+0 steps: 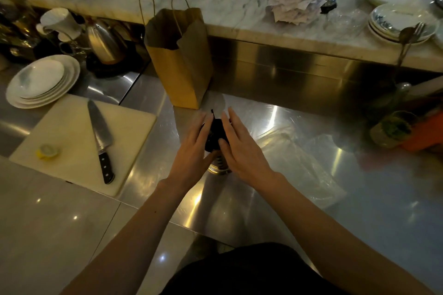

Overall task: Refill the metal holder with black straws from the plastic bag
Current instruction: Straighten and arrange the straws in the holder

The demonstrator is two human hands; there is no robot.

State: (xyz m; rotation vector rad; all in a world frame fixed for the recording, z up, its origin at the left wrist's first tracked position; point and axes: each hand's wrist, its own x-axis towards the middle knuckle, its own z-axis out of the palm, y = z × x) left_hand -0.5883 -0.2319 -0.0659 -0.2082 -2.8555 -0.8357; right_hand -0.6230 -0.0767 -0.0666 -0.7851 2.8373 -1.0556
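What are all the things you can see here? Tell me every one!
straws: a bunch, black, in the holder
metal holder: one, silver, counter middle
plastic bag: one, clear, right of holder
paper bag: one, brown, behind holder
knife: one, black handle, on cutting board
cutting board: one, cream, left
plates: one stack, white, far left
kettle: one, silver, back left
left hand: beside straws
right hand: beside straws

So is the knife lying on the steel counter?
No, the knife lies on the white cutting board, left of both hands.
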